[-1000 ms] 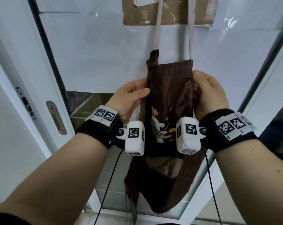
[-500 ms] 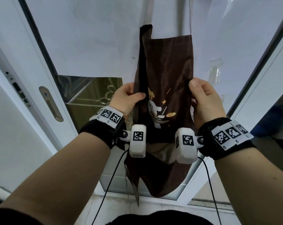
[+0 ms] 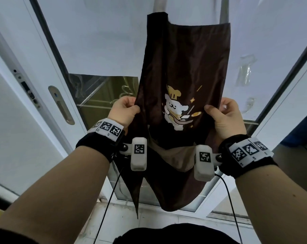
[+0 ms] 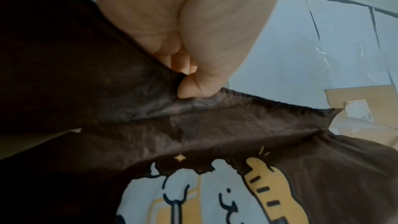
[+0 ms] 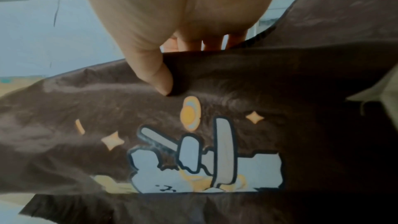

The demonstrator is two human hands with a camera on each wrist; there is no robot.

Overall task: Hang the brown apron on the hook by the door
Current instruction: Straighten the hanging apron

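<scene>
The brown apron [image 3: 181, 67] hangs down the centre of the head view against the white door [image 3: 99, 41], its 2 pale straps [image 3: 224, 7] running out of the top of the frame; the hook is out of sight. The left hand [image 3: 121, 111] pinches the apron's left edge between thumb and curled fingers, and the right hand [image 3: 226, 117] pinches the right edge likewise, beside the printed cartoon chef [image 3: 175, 108]. A metal door handle [image 3: 61, 104] sits at left.
</scene>
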